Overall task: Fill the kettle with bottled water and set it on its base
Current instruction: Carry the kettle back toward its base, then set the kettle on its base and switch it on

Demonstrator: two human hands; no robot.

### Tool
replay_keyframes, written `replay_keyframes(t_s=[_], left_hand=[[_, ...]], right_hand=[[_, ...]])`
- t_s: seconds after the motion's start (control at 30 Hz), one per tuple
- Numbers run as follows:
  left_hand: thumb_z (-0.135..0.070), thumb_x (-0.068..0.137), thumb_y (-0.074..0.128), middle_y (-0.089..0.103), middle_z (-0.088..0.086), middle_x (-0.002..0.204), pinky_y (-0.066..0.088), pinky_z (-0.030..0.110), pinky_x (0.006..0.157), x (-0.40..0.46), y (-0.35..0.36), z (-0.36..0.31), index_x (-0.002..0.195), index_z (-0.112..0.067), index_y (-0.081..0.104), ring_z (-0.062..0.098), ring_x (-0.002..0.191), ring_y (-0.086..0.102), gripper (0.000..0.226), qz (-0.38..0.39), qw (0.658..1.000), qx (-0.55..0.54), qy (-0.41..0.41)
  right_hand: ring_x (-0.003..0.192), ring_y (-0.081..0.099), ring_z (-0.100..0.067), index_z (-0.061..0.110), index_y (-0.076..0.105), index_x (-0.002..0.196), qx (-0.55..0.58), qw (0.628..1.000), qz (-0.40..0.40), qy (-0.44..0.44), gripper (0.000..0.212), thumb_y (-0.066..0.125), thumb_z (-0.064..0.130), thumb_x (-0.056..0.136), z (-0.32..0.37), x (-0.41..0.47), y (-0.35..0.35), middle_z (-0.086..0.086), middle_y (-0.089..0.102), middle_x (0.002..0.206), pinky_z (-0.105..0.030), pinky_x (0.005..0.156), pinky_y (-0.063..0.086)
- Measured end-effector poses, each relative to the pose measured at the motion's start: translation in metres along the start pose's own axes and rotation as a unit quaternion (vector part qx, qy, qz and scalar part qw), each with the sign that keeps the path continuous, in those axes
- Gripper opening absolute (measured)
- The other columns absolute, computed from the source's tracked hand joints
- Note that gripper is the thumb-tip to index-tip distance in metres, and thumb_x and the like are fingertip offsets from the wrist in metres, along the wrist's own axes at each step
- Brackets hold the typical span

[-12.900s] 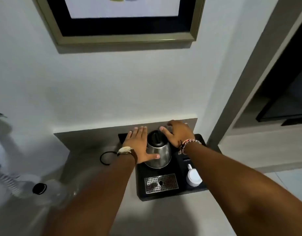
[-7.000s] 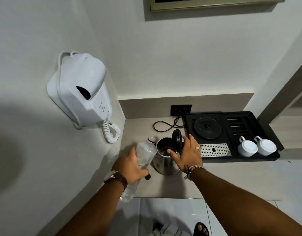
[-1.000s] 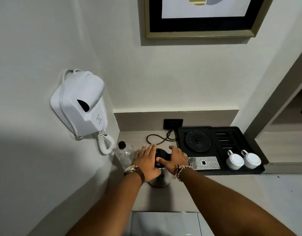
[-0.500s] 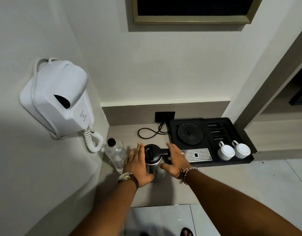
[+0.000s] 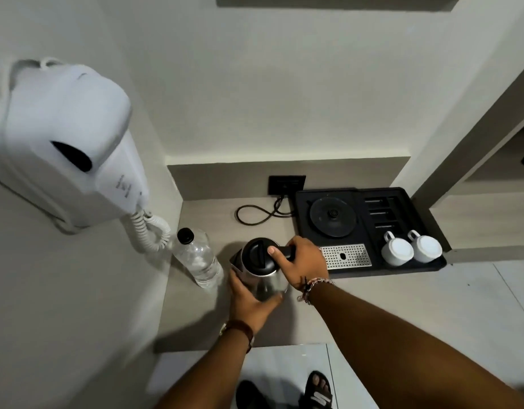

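The table (image 5: 358, 305) carries a black tray (image 5: 426, 268) at its back right corner; the round base (image 5: 333, 217) sits bare in the tray's back left part, two white cups (image 5: 411, 250) near its right end. The kettle (image 5: 262, 271), lid shut, stands off the tray toward the table's left side, so the base lies to its right and farther back, with the tray's rim between them. The capped bottle (image 5: 197, 256) stands upright just left of the kettle by the left wall. The right hand (image 5: 302, 265), nearer the base, has its fingers clamped round the black handle, which points toward the tray. The left hand (image 5: 250, 302) cups the steel body, fingers closed against it. The water level inside is hidden, and I cannot tell whether the kettle's foot touches the table
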State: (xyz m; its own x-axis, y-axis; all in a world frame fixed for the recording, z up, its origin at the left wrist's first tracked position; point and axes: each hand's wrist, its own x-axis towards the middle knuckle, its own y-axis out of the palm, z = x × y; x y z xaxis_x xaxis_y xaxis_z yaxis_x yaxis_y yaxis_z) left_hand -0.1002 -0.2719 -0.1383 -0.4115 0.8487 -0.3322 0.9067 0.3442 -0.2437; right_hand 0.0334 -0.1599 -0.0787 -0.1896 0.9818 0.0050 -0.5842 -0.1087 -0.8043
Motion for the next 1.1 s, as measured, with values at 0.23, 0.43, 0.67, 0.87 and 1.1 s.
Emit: replay_keyframes(t_s=[0.23, 0.43, 0.67, 0.87, 1.1], left_hand=[[-0.044, 0.037, 0.104, 0.060, -0.020, 0.131, 0.059, 0.036, 0.094, 0.034, -0.001, 0.000, 0.143, -0.047, 0.029, -0.004, 0.115, 0.060, 0.129, -0.042, 0.999, 0.005, 0.033], [-0.051, 0.035, 0.100, 0.056, -0.015, 0.134, 0.054, 0.029, 0.094, 0.028, 0.009, -0.056, 0.140, -0.054, 0.021, 0.009, 0.119, 0.060, 0.131, -0.037, 0.996, 0.018, 0.078], [-0.054, 0.034, 0.100, 0.050, -0.001, 0.149, 0.051, 0.038, 0.105, 0.053, 0.061, -0.158, 0.152, -0.037, 0.015, 0.018, 0.131, 0.054, 0.147, -0.004, 0.988, 0.048, 0.145], [-0.054, 0.035, 0.102, 0.053, -0.001, 0.144, 0.046, 0.030, 0.101, 0.090, 0.131, -0.214, 0.150, -0.024, 0.022, 0.017, 0.128, 0.054, 0.143, 0.019, 0.984, 0.055, 0.168], [-0.061, 0.032, 0.101, 0.050, -0.012, 0.134, 0.046, 0.028, 0.097, 0.124, 0.190, -0.213, 0.144, -0.033, 0.024, 0.010, 0.121, 0.052, 0.139, -0.004, 0.987, 0.078, 0.142]], right_hand=[[0.074, 0.055, -0.018, 0.029, 0.050, 0.074, 0.034, 0.996, -0.071, 0.031, 0.062, 0.058, 0.090, 0.067, 0.004, 0.008, 0.012, 0.008, 0.058, 0.075, -0.034, 0.066, 0.048], [0.070, 0.055, -0.015, 0.028, 0.047, 0.069, 0.084, 0.989, -0.116, 0.038, 0.062, 0.064, 0.088, 0.065, 0.009, 0.021, -0.030, 0.012, 0.056, 0.068, -0.031, 0.061, 0.041], [0.064, 0.059, -0.010, 0.027, 0.053, 0.067, 0.109, 0.972, -0.192, 0.076, 0.071, 0.059, 0.097, 0.057, -0.008, 0.075, -0.119, 0.012, 0.061, 0.061, -0.032, 0.057, 0.049], [0.060, 0.062, -0.012, 0.020, 0.056, 0.067, 0.113, 0.970, -0.195, 0.088, 0.075, 0.063, 0.094, 0.058, -0.053, 0.137, -0.182, 0.006, 0.065, 0.059, -0.033, 0.057, 0.053], [0.061, 0.061, -0.008, 0.021, 0.057, 0.070, 0.152, 0.974, -0.144, 0.086, 0.069, 0.068, 0.089, 0.059, -0.115, 0.187, -0.184, 0.007, 0.065, 0.062, -0.028, 0.053, 0.045]])
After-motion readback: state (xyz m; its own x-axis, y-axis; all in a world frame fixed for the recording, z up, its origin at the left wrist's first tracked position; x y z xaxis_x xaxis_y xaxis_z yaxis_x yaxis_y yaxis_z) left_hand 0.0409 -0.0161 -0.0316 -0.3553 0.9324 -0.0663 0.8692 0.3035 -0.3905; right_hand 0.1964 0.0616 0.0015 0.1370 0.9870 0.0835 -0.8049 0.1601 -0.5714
